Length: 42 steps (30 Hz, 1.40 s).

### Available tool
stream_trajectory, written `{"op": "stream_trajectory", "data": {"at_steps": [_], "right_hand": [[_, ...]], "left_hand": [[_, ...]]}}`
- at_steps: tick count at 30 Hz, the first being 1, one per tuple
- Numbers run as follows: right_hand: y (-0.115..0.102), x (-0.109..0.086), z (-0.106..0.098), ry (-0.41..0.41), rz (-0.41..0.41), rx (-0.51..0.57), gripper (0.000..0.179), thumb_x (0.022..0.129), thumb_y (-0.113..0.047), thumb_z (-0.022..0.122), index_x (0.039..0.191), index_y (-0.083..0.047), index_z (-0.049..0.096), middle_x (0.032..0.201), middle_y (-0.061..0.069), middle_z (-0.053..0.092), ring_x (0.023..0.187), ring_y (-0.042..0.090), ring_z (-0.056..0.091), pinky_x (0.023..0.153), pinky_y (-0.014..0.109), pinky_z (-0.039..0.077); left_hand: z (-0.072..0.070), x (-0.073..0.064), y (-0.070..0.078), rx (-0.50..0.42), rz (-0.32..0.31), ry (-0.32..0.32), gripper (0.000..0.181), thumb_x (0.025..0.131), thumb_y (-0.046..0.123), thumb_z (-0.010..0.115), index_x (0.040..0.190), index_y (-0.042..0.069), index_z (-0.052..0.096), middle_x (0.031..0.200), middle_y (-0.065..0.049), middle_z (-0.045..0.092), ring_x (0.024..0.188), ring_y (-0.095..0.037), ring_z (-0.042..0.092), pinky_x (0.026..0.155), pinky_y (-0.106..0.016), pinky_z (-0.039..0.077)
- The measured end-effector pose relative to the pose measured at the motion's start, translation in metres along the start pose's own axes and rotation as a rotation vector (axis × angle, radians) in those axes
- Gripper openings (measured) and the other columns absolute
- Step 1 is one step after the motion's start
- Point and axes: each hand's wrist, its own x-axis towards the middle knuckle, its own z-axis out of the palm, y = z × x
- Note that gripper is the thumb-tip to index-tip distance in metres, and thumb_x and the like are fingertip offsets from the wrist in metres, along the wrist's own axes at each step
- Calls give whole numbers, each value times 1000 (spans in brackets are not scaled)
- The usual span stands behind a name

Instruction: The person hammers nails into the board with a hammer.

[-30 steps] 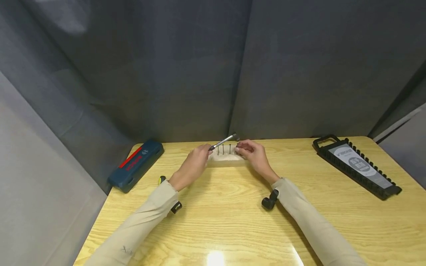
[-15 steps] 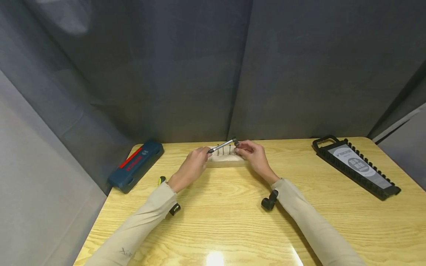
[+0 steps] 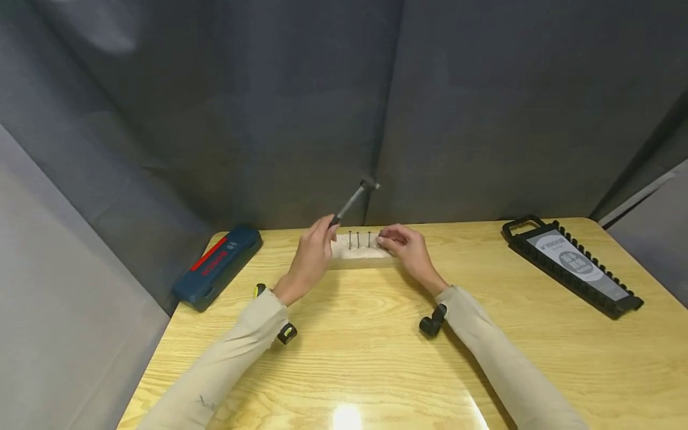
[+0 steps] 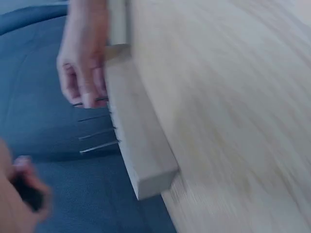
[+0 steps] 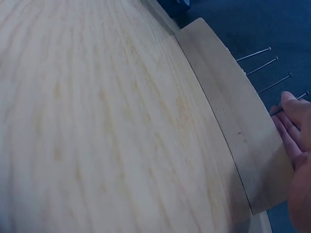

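Observation:
My left hand [image 3: 313, 251] grips the dark end of a hammer [image 3: 349, 205], its head raised above a pale wooden block [image 3: 361, 263]. The left wrist view shows that hand [image 4: 17, 199] blurred at the lower left, with the hammer head out of frame. Several thin nails stand in a row in the block, such as one nail [image 5: 274, 83] in the right wrist view. At the row's right end, my right hand [image 3: 409, 251] pinches another nail [image 5: 303, 95] between thumb and fingers, close to the block [image 5: 223, 102]. The nail's head sticks out past the fingertips.
A blue case [image 3: 219, 266] with a red stripe lies on the left of the wooden table [image 3: 371, 346]. On the right is a black wrench rack [image 3: 575, 266] with a pale label. Dark curtain [image 3: 301, 119] hangs right behind the table's far edge.
The hammer head dipped to the nail at my right fingers half a second ago, and is now lifted well above it. My left hand has tilted up with it; the right stays put.

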Motion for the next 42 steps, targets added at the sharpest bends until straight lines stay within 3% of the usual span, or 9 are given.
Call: {"op": "stream_trajectory", "data": {"at_steps": [4,10,17,22,26,28,30,36,42], "right_hand": [[-1,3,3,7,8,8,18,95,0,76,111,8,71,109,30,72,91,7,71,82,16,56],[-3,1,3,6,14,-6,18,95,-2,77,110,6,72,109,28,72,91,7,71,81,15,56],[-2,3,1,19,16,-34,18,95,3,75,110,10,70,109,31,71,89,2,69,79,12,54],[-2,4,0,6,18,-66,19,96,3,73,112,13,69,109,34,70,89,10,71,75,13,53],[-2,3,2,9,29,-87,19,97,-2,74,114,9,71,110,30,72,91,15,71,74,14,53],[-1,2,2,12,32,-87,19,97,-5,75,113,5,72,109,27,73,91,13,71,74,13,53],[-1,2,2,14,32,-82,19,97,-8,76,113,3,72,109,24,73,90,10,70,75,14,53],[-1,1,0,7,4,-72,19,96,-10,77,111,1,73,106,22,74,87,6,70,75,15,54],[1,1,0,2,-8,-68,18,97,-10,77,111,0,73,106,22,73,87,6,70,73,16,54]], "left_hand": [[1,-7,1,86,-34,-127,18,109,1,51,112,-10,65,90,-17,67,74,-21,64,61,-29,55],[-1,-4,3,48,-7,-2,17,109,0,49,119,-10,60,97,-20,66,81,-29,70,66,-35,59],[-2,-2,-4,59,-96,-256,16,109,2,52,105,-8,64,86,-14,66,68,-15,55,58,-25,48],[-24,12,-5,-351,-345,-150,21,110,9,53,110,-6,68,94,-22,71,70,-15,65,62,-23,52],[-45,19,-7,-873,-637,-90,28,110,15,56,126,-6,65,112,-21,71,102,-24,76,91,-32,60],[-55,17,-11,-1000,-753,-100,31,110,18,57,131,-4,63,116,-15,70,114,-28,73,102,-40,56],[-63,11,-18,-981,-813,-130,32,109,20,58,133,-2,63,115,-11,71,115,-27,72,108,-44,52],[-69,-20,-46,-660,-917,-247,40,105,25,68,134,-3,67,112,-9,77,92,-13,72,105,-46,54],[-54,-35,-68,-577,-1027,-342,37,102,21,72,129,-4,71,94,-7,79,73,-9,73,80,-32,62]]}}
